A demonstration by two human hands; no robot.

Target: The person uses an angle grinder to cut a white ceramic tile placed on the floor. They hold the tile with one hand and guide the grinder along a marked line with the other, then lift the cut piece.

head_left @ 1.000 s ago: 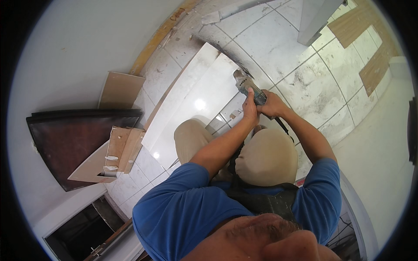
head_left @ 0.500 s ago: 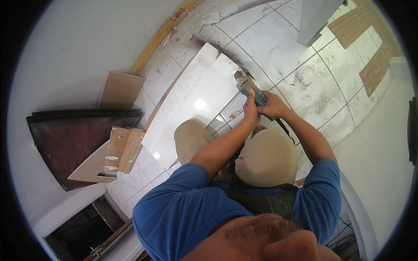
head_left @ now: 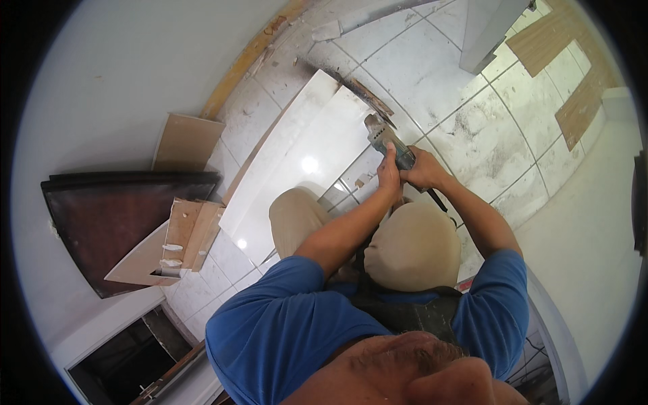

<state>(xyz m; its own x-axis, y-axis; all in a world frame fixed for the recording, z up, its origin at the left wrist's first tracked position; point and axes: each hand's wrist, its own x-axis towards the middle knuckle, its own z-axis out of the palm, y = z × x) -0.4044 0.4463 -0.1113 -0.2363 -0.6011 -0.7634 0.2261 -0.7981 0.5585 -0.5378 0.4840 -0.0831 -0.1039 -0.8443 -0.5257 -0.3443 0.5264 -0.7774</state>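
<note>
An angle grinder (head_left: 390, 140) with a dusty metal head and a green-grey body is gripped in both of my hands. My left hand (head_left: 389, 169) wraps its near side, thumb along the body. Around the rear of the body closes my right hand (head_left: 423, 167), and a black cord trails down from there. The grinder's head is at the far right corner of a glossy white panel (head_left: 290, 155) on the floor; whether the disc touches it I cannot tell. Just past that far end lies a jagged brown strip (head_left: 371, 96). Dark dust spreads beside it.
Several board offcuts (head_left: 192, 233) and a dark reddish-brown panel (head_left: 128, 229) lean against the left wall. Dusty white tiles (head_left: 472, 121) cover the floor. Wood-look planks (head_left: 580, 101) lie at the far right, near a white upright edge (head_left: 482, 40).
The brown strip at the panel's far end now shows apart from it, where half a second ago the panel's edge was dark and dusty. The grinder has shifted only slightly.
</note>
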